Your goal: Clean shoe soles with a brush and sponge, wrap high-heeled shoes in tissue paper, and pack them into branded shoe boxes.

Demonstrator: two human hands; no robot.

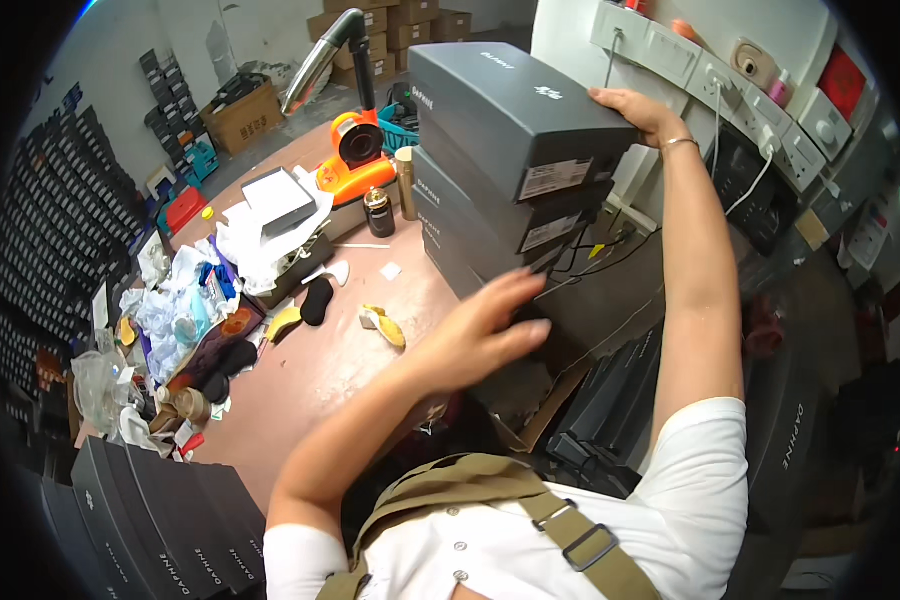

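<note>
Dark grey shoe boxes stand in a stack at the right of the table. My right hand (642,115) grips the far right edge of the top shoe box (515,100), fingers over its lid. That box sits slightly askew on the shoe box (560,222) beneath it. In front of the stack, my left hand (480,340) hangs over the table with its fingers stretched apart and nothing in them; it is a little blurred. Lower boxes of the stack are partly hidden behind this hand.
On the pink table (350,350) lie an orange tool (355,160), a dark bottle (378,212), a banana peel (385,326) and a heap of crumpled paper (185,300). More shoe boxes (160,520) stand lower left. Power strips with cables (710,75) line the right wall.
</note>
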